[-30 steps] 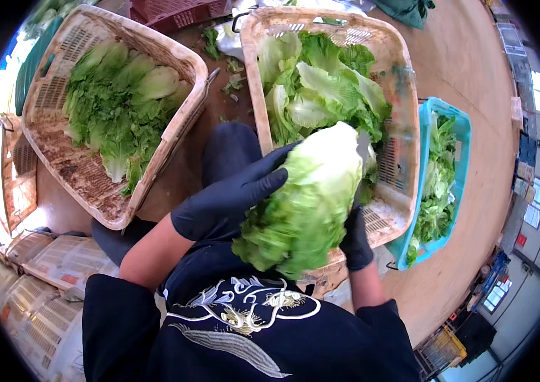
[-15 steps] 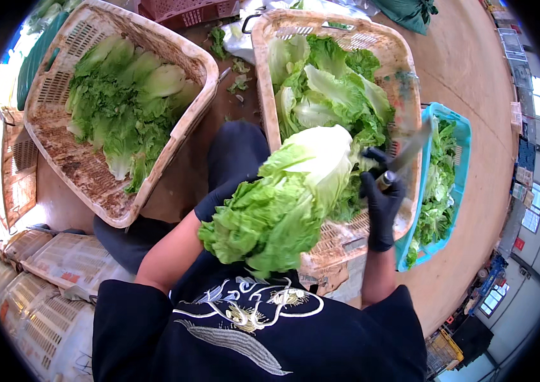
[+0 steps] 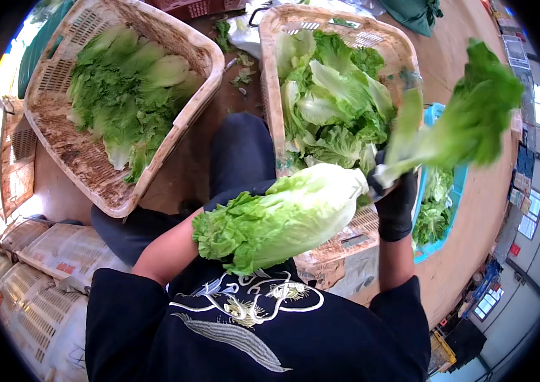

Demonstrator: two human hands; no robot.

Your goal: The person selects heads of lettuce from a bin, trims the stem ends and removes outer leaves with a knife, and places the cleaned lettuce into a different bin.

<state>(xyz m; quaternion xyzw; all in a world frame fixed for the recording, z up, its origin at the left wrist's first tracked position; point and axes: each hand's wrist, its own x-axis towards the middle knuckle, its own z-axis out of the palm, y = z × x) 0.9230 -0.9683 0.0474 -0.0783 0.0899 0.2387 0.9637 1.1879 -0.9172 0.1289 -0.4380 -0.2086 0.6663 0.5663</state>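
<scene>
A head of Chinese cabbage (image 3: 295, 213), pale at its base and ruffled green at its leaf tips, lies across my front with the base toward the right. My left hand (image 3: 238, 192), in a dark glove, supports it from behind; the fingers are hidden by the leaves. Beside the base, my black-gloved right hand (image 3: 397, 207) grips a loose cabbage leaf (image 3: 467, 121) by its stalk end. This leaf sticks out up and right, blurred by motion. No knife blade can be made out now. Below and beyond sits a dirty white crate (image 3: 272, 83) holding loose leaves (image 3: 340, 95).
At left, another dirty white crate (image 3: 187, 124) contains several trimmed heads (image 3: 136, 89). A turquoise crate (image 3: 426, 251) with greens stands at right. Stacked crates (image 3: 59, 254) are at lower left. Leaf scraps (image 3: 242, 76) lie on the floor between the crates, and a green sack (image 3: 413, 14) is at the top.
The cabbage has tipped so its base points right and sits lower. A leaf has come into my right hand and swings right; the knife seen in that hand earlier no longer shows.
</scene>
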